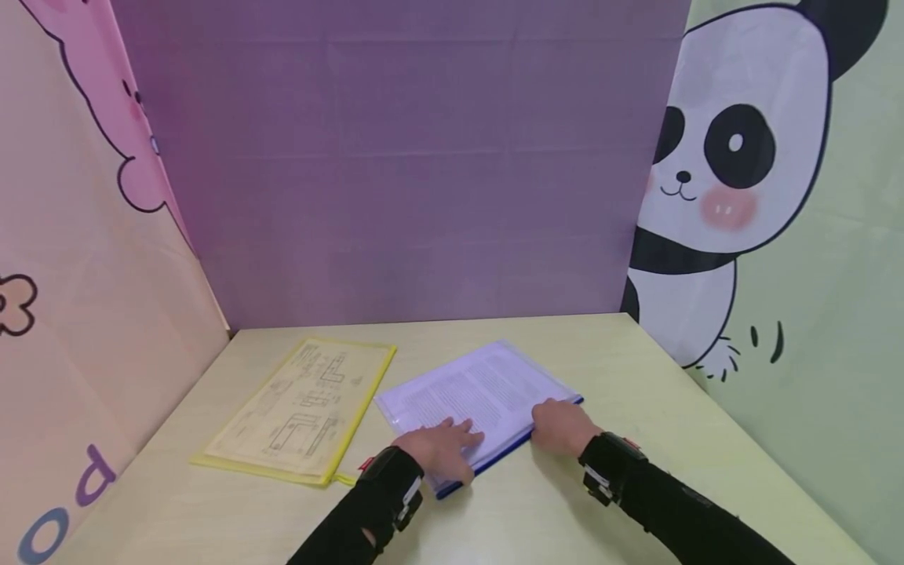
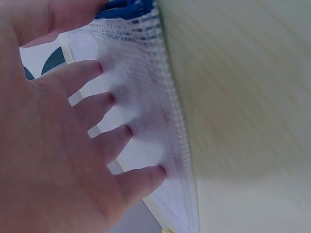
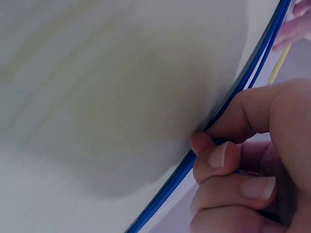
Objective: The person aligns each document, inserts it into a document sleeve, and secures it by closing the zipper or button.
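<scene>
A translucent mesh zipper pouch [image 1: 487, 392] with printed sheets inside lies at an angle on the table, its blue zipper edge nearest me. My left hand [image 1: 441, 449] rests on the near left part of it, fingers spread. In the left wrist view, the fingertips [image 2: 127, 130] press on the mesh, and the thumb is by the blue zipper end [image 2: 127, 8]. At the near right, my right hand [image 1: 563, 426] pinches the blue zipper edge [image 3: 167, 189] between thumb and curled fingers. Whether it holds a zipper pull is hidden.
A yellow-edged pouch [image 1: 300, 412] holding a sheet of line drawings lies to the left on the pale wooden table [image 1: 565, 345]. Its yellow pull tab [image 1: 344, 479] points toward my left wrist. A purple panel [image 1: 424, 173] stands behind, with printed curtains on both sides.
</scene>
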{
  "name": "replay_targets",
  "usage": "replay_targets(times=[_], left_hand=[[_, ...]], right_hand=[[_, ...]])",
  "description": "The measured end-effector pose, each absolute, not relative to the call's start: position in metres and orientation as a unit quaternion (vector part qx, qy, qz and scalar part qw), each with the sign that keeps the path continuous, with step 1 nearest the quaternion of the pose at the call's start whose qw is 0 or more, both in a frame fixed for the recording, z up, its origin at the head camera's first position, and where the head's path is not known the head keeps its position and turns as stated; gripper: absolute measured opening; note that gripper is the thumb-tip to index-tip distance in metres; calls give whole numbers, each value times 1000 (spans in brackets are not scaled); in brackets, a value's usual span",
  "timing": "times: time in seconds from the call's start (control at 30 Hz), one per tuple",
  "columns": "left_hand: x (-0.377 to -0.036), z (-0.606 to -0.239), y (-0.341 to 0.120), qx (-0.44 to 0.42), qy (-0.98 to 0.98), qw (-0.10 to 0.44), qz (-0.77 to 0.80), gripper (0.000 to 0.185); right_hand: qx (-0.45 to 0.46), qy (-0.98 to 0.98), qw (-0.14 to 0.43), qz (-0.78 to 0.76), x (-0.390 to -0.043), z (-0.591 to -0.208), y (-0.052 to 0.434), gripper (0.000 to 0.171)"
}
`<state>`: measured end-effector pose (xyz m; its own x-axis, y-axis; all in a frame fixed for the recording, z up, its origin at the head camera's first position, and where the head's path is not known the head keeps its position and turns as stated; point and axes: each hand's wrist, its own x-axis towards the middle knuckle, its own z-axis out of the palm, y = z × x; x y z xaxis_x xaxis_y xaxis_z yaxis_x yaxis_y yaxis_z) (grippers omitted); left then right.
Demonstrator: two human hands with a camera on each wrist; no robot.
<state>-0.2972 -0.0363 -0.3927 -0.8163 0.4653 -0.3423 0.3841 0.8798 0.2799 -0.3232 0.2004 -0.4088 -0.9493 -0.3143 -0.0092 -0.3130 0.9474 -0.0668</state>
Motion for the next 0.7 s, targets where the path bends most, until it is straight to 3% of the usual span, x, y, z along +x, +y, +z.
replay_targets(times=[0.7], left_hand=[[-298, -392, -38, 228, 948, 199, 102, 74]], right_hand=[[-160, 986, 16, -33, -317, -414, 187, 12]])
